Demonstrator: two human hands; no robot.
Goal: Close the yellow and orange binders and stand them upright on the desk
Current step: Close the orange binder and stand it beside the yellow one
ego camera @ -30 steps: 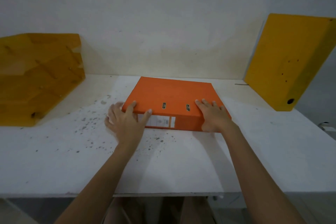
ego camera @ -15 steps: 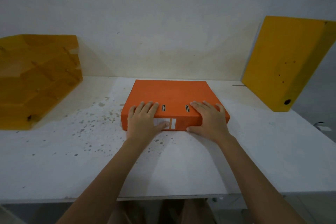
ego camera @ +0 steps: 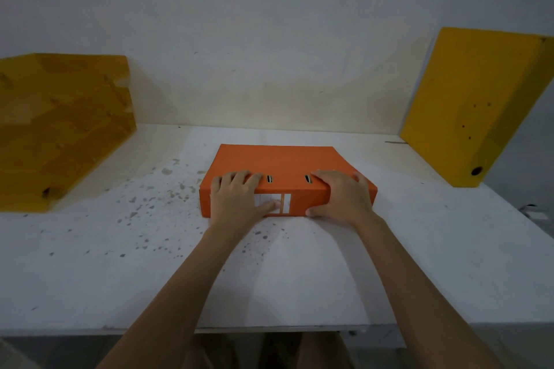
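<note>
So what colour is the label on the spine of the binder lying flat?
White with an orange stripe, on the orange binder's spine label, seen in the head view.

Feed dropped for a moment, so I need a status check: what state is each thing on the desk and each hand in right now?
Orange binder: closed, lying flat, spine toward the person.
Yellow binder: closed, standing upright at the right, by the wall.
Yellow tray rack: sits at the left by the wall; contents cannot be made out.
Left hand: grip on the orange binder's spine edge.
Right hand: grip on the same edge.
</note>
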